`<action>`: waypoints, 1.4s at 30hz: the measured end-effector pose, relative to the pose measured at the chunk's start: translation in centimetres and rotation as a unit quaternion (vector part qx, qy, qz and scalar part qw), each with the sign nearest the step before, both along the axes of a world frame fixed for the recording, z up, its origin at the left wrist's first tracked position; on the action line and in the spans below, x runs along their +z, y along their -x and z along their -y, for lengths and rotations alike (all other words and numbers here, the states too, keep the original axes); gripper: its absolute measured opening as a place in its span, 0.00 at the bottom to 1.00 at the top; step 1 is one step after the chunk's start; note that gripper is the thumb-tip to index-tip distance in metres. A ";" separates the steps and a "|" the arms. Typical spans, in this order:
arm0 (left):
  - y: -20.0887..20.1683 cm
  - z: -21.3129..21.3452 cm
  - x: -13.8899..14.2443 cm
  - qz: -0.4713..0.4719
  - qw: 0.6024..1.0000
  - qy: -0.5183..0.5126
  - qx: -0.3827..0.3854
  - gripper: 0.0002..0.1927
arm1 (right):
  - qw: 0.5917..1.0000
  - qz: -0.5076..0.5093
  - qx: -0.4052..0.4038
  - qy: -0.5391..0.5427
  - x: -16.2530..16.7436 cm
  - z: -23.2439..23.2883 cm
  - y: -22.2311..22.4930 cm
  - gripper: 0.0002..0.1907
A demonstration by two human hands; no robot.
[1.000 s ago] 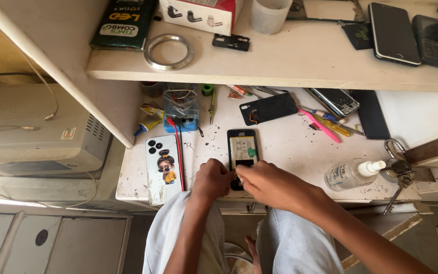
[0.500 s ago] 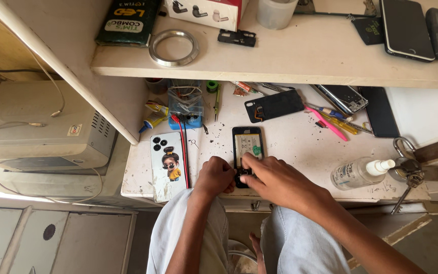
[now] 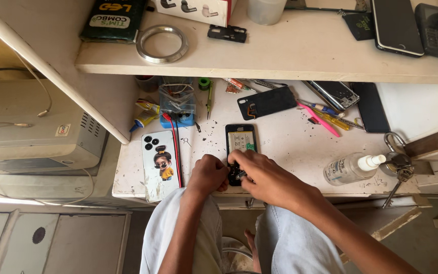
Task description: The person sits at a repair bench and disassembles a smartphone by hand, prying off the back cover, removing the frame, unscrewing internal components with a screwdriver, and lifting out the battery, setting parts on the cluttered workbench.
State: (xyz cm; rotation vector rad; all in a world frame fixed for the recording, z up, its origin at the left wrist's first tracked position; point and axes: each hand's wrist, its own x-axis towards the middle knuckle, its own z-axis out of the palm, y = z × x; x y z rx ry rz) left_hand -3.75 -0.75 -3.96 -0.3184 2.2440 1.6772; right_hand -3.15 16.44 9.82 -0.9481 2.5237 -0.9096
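Left hand (image 3: 208, 174) curled shut against the opened phone (image 3: 241, 144), right hand (image 3: 261, 171) pinching its bottom end, picture phone case (image 3: 160, 163) beside, spray bottle (image 3: 352, 168) nearby

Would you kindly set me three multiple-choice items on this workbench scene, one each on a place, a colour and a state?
1. Where does the phone case with the cartoon figure lie?
A. Left of the opened phone
B. On the upper shelf
C. Under the spray bottle

2. What colour is the slim tool lying right of the opened phone?
A. Green
B. Pink
C. White

3. In what state is the phone under the hands?
A. Sealed in a box
B. Back removed, insides showing
C. Standing upright

Answers: 1 A, it rests on the worktop beside the left hand. 2 B, its shaft is bright pink. 3 B, the inner parts show above the right hand.
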 end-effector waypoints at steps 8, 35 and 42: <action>0.1 0.1 -0.1 0.007 1.000 -0.005 0.001 0.12 | 0.995 -0.012 0.074 0.062 -2.1 -0.5 0.9 0.20; 0.7 0.1 -0.2 -0.004 1.000 0.013 -0.006 0.12 | 0.997 -0.070 0.013 -0.035 -2.3 -0.4 -0.2 0.20; 0.8 -0.1 -0.1 0.006 1.000 0.012 -0.003 0.14 | 0.988 -0.071 -0.029 -0.132 -2.5 0.2 -0.2 0.11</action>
